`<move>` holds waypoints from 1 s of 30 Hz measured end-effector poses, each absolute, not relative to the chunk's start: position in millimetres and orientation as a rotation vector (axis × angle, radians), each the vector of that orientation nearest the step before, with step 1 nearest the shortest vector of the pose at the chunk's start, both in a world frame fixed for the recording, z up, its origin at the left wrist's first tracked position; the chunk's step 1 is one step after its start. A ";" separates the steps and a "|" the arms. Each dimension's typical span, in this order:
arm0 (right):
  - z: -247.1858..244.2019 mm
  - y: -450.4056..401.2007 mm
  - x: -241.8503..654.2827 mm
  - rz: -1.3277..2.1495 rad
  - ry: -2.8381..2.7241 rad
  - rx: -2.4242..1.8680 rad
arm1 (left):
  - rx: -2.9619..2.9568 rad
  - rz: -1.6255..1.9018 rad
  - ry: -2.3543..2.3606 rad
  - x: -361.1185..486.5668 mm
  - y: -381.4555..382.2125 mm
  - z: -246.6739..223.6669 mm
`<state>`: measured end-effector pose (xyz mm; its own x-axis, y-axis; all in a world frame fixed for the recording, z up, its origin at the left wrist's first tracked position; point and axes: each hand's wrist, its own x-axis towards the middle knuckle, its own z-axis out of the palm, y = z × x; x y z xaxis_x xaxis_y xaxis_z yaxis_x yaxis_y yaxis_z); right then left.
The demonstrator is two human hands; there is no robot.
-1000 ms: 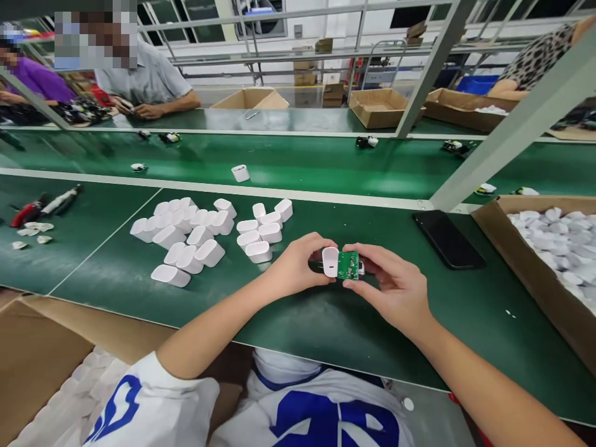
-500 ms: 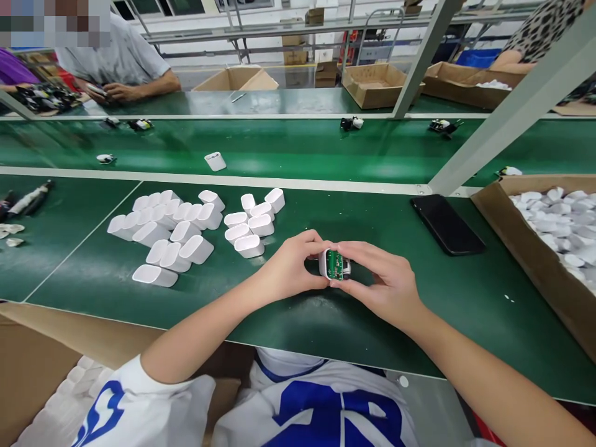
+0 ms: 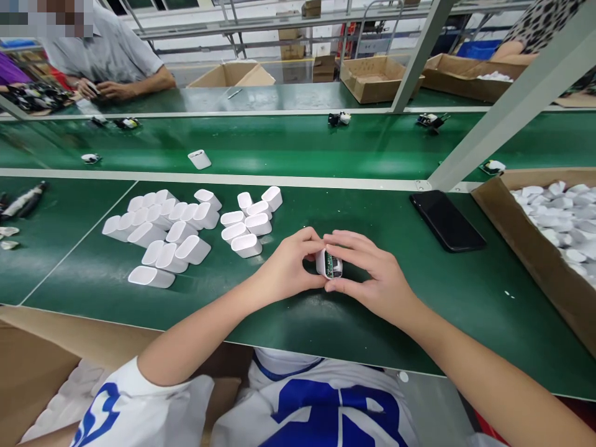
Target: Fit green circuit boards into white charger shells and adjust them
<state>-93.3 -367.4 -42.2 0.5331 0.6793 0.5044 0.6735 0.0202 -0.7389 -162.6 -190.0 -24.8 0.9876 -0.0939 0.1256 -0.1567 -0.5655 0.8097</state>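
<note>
Between my two hands is a small white plastic housing, its open end facing right. A green circuit board with white and dark parts sits inside that opening. My left hand pinches the housing from the left with thumb and fingers. My right hand curls round the open end, fingertips above and thumb below, touching the board or the rim; which of these cannot be made out. Left of my hands, several white housings stand in groups on the green table.
A black phone lies on the right, beside a cardboard box of white parts. A green conveyor belt crosses beyond, carrying a white housing and small assemblies. A slanted metal post rises at right. A co-worker sits opposite.
The circuit board has gone deeper into the white housing, and my right hand has shifted slightly left with it. Things on the conveyor belt have moved left.
</note>
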 end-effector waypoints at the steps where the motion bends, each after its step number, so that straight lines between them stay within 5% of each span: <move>1: -42.8 -367.0 -92.8 0.063 -1.132 -1.670 | 2.178 0.094 -0.172 -162.8 -190.3 -25.0; 11: -55.6 -363.0 -84.2 0.233 -0.933 -1.625 | 2.270 0.262 -0.151 -159.8 -191.5 -26.6; 22: -53.5 -368.5 -72.5 -0.115 -1.513 -2.534 | 2.069 0.265 0.051 -152.2 -178.6 -26.1; 30: -29.2 -379.5 -67.0 -0.376 -1.190 -2.139 | 2.039 0.100 -0.110 -155.9 -177.7 -22.7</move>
